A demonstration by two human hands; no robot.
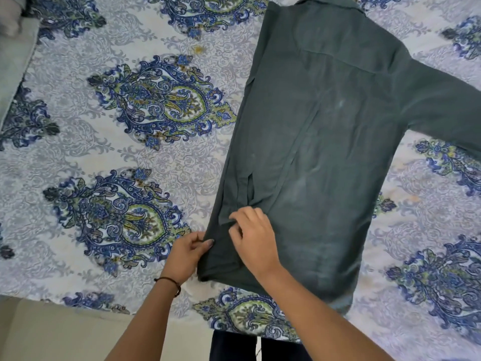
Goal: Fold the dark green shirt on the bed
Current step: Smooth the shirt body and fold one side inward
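1. So, we judge the task about a third done. The dark green shirt (325, 152) lies back-up on the bed (104, 152), with its collar (333, 3) at the far end and its hem toward us, near the bed's front edge.
2. The side on our left is turned in over the back, which gives one long straight edge from shoulder to hem. A strip of cloth that we take for that side's sleeve runs down the folded panel toward the hem.
3. The other sleeve (442, 105) lies spread out to our right, well off the body, so that side is not yet folded.
4. What is left, as we read it, is to settle the folded panel at the hem, bring in the right side with its sleeve, and then fold the body crosswise.
5. Our left hand (190, 254), with a dark band (169, 281) at the wrist, sits at the shirt's lower left corner. Its grip is pinched on the folded edge, with the thumb on top of the cloth and the fingers curled in at the edge.
6. Our right hand (253, 238) rests on the folded panel just beside the left, with its fingers curled down. Its grip looks pinched on a small ridge of cloth where creases gather. The fingertips are hidden, so we cannot tell how much cloth it holds.
7. The two hands are near each other, and we cannot tell whether they touch.
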